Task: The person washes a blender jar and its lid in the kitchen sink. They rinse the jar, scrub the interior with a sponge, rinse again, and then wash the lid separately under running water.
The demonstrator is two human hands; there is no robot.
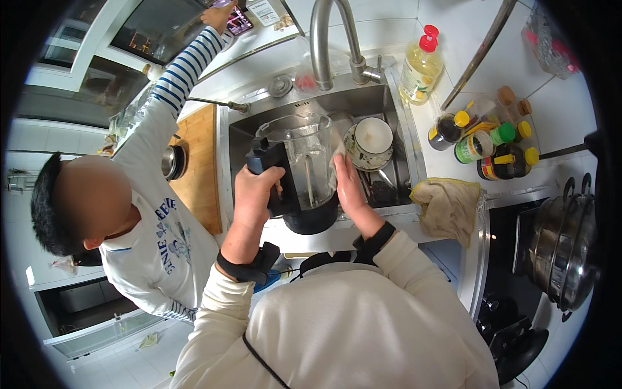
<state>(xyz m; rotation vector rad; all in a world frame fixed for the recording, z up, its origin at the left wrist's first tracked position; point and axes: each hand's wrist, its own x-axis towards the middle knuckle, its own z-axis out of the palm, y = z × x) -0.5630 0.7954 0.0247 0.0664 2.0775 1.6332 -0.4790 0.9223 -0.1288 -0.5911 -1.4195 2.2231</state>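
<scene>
My left hand (256, 194) is closed around the black handle of a clear blender jug (311, 155), which is tilted over the near edge of the steel sink (226, 146). My right hand (349, 187) presses a pale, wet cloth (336, 155) flat against the jug's right side. The jug's black base points towards me. In the sink to the right of the jug, a white bowl (373, 136) rests on a patterned dish (362, 158), with utensils below them. The steel faucet (321, 53) arches above the sink's far side.
Another person (160, 204) stands at the left, one arm stretched to a phone (238, 20) by the window. A wooden board (199, 194) lies left of the sink. On the right are a dish soap bottle (420, 75), sauce bottles (444, 131), a rag (444, 206) and steel pots (563, 248).
</scene>
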